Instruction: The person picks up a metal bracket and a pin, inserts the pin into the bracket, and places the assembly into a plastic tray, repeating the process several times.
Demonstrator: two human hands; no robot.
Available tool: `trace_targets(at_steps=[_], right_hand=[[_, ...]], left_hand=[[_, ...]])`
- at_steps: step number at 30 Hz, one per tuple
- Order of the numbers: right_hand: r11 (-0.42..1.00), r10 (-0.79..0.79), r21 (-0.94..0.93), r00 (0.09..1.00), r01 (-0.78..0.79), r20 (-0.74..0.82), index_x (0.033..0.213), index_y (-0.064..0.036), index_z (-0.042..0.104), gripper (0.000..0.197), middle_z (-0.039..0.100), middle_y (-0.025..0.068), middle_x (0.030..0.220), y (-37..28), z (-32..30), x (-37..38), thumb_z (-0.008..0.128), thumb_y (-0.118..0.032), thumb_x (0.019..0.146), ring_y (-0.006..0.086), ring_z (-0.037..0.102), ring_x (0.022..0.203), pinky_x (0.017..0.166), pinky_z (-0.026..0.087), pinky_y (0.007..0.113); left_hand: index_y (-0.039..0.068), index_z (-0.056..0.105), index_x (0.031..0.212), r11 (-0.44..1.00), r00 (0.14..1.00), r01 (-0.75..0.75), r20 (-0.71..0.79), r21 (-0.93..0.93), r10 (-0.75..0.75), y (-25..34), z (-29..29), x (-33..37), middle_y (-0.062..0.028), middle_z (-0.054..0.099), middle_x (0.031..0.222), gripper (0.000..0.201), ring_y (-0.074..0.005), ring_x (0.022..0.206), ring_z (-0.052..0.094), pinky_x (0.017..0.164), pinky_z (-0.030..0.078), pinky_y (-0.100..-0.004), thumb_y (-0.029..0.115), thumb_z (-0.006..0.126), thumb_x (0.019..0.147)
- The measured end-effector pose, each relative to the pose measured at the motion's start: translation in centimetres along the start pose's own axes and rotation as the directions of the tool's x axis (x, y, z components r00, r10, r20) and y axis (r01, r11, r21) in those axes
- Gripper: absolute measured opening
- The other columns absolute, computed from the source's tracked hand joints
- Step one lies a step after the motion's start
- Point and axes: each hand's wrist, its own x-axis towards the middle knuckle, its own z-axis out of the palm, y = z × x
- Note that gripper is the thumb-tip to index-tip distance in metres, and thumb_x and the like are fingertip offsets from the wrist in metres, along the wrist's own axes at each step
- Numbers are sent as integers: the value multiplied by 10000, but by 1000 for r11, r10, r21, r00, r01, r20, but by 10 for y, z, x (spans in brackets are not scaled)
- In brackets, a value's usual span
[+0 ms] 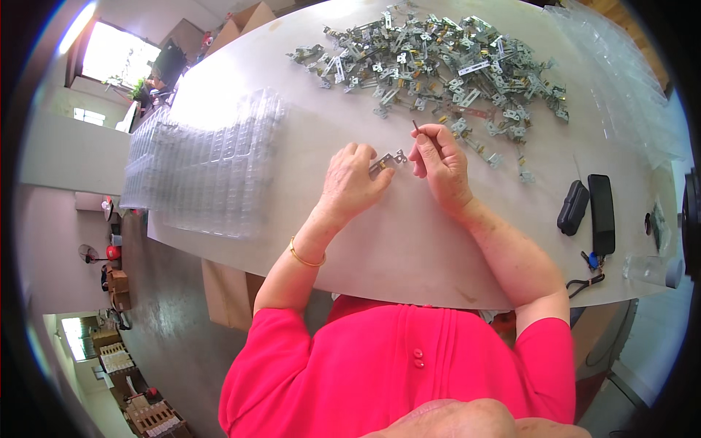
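Grey floor [171, 270], pale table [380, 252], heaped metal parts [438, 62], left fingers [363, 152] holding bracket [385, 160], right fingers [438, 133] pinching rod [415, 126]

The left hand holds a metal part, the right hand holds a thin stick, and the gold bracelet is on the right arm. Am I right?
Not quite: the head view shows the bracelet on the left arm. The left hand does hold a metal part, and the right hand a thin stick.
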Motion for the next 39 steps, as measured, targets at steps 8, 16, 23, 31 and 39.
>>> trace_targets(at_steps=[8, 16, 23, 31, 39], right_hand=[[996, 34, -84, 999, -37, -32, 1082, -62, 614, 105, 601, -5, 776, -2, 0, 1, 571, -130, 1014, 46, 552, 640, 558, 459, 208], [975, 30, -219, 998, -39, -46, 1030, -48, 646, 76, 600, -22, 725, -2, 6, 0, 625, -101, 980, 34, 539, 641, 559, 439, 216], [950, 30, -308, 999, -41, -39, 1020, -44, 649, 69, 586, -25, 710, 0, 6, 1, 633, -92, 973, 37, 510, 631, 560, 420, 223], [934, 34, -355, 999, -42, -28, 1016, -34, 649, 71, 576, -28, 705, -4, 8, 0, 632, -85, 969, 38, 493, 625, 554, 411, 228], [934, 11, -357, 999, -23, -35, 1005, -27, 652, 78, 584, -23, 703, 1, 7, 1, 641, -91, 961, 40, 494, 615, 547, 413, 233]], left_hand=[[-1, 601, 954, 921, 993, 110, 12, -374, -114, -8, 6, 17, -68, 639, 847, 213, -151, 759, 606, 674, 510, -298, 154, 722, 872], [12, 583, 968, 665, 960, 190, -7, -722, -282, -10, 18, 18, -37, 670, 840, 203, -73, 728, 597, 624, 504, -254, 129, 729, 889], [30, 574, 1003, 687, 976, 134, -25, -715, -218, -19, 27, 14, 36, 614, 831, 178, -10, 715, 530, 599, 440, -179, 69, 718, 908], [24, 590, 998, 742, 979, 91, -77, -664, -188, -20, 24, 12, 26, 635, 845, 196, -41, 745, 565, 642, 469, -211, 64, 743, 883], [20, 599, 962, 847, 975, -48, -210, -530, -77, -21, 22, 12, -14, 654, 818, 201, -55, 731, 591, 637, 494, -230, 52, 763, 852]])
